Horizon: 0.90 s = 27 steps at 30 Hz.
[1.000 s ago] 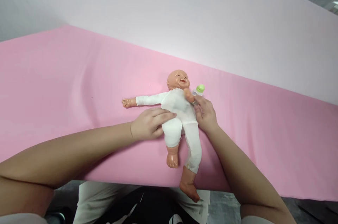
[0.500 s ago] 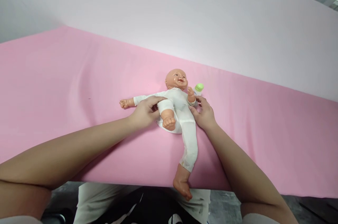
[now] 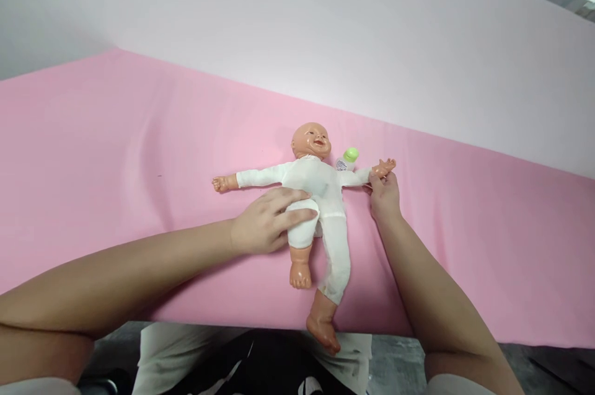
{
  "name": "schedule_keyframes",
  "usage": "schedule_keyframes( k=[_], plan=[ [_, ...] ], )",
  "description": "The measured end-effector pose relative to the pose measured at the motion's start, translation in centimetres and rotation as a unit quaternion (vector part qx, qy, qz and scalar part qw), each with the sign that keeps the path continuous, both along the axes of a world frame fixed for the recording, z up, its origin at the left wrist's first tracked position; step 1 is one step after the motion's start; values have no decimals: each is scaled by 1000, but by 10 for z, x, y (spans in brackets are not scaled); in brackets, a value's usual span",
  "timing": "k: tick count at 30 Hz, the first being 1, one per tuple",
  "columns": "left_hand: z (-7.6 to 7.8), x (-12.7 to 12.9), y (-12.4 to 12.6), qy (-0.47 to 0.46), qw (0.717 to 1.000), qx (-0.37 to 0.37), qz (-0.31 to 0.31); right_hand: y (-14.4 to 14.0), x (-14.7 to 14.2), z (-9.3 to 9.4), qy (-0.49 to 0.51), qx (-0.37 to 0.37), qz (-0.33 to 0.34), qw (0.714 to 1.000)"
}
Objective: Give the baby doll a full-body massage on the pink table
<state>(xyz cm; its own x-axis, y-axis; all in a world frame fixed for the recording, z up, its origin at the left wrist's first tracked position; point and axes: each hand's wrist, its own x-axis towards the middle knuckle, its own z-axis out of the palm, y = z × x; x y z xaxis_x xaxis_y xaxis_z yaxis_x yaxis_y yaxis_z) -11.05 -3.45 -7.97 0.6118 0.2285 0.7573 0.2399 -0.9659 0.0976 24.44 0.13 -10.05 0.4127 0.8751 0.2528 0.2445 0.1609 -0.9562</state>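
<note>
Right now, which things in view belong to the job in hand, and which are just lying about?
In hand:
Doll: the left hand lies over one leg; the right hand holds one outstretched arm.

Just lying about, it seems:
Green-capped bottle, near the doll's head; neither hand touches it.
Pink covering, spread under the doll.

doll suit white, table cover pink, bottle cap light green

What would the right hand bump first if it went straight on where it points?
Probably the tan plastic baby doll's outstretched arm in its white cloth sleeve; the right hand seems to touch it near the wrist, though depth is unclear.
</note>
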Motion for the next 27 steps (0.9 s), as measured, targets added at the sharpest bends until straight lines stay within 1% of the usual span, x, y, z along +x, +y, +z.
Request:
schedule_keyframes(
  k=[2, 5, 7, 10, 13, 16, 19, 21, 23, 25, 27],
  plan=[
    [4, 1, -8, 8, 1000, 15, -19, 4, 4, -2, 41, -11, -14, 999],
    [11, 2, -21, 52, 994, 32, -85, 9, 10, -4, 77, -26, -33, 996],
    [13, 3, -27, 85, 988, 48, -119, 12, 16, -6, 90, -46, -42, 994],
    [13, 4, -30, 90, 985, 56, -133, 15, 23, -6, 105, -85, -45, 990],
    [11, 4, -28, 60, 988, 25, -138, 15, 24, -5, 110, -100, -47, 988],
    [11, 3, -23, 14, 990, -36, -136, 9, 17, -1, 96, -65, -50, 992],
    [13, 0, -13, -31, 985, -128, -109, -2, 0, 5, 30, 15, -48, 998],
    [12, -3, -2, -50, 982, -176, -55, -10, -14, 9, -41, 67, -36, 996],
    [9, -5, 10, -48, 977, -208, 10, -17, -28, 12, -125, 88, -4, 988],
    [3, -6, 20, -34, 969, -238, 52, -22, -39, 12, -234, 78, 58, 967],
    [-2, -5, 27, -17, 964, -256, 63, -23, -46, 11, -338, 70, 118, 931]
  ],
)
